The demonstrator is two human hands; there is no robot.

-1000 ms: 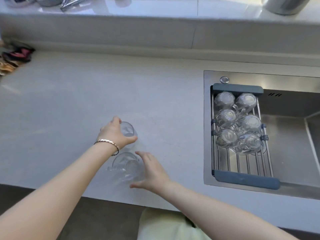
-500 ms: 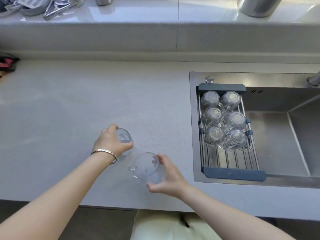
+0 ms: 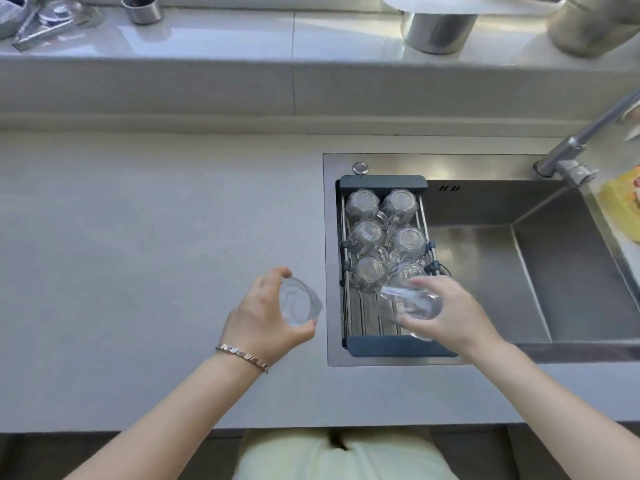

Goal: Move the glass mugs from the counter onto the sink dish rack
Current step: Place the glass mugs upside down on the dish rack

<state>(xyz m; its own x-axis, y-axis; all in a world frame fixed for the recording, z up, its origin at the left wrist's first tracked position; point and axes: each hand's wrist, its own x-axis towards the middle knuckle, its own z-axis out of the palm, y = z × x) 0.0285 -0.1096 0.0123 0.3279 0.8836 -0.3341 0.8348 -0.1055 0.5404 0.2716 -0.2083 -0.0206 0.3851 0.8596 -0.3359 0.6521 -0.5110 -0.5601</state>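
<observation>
My left hand grips a clear glass mug above the grey counter, just left of the sink edge. My right hand holds a second glass mug tilted over the near, bare part of the dish rack. The rack has dark blue ends and steel bars and spans the left side of the sink. Several glass mugs stand upside down in its far half, in two columns.
The steel sink basin lies to the right of the rack, with a tap and a yellow sponge at the far right. Steel pots and utensils stand on the back ledge.
Both hands have lifted their mugs off the counter and carried them right. The right one has reached the rack; the left one is beside the sink edge.
</observation>
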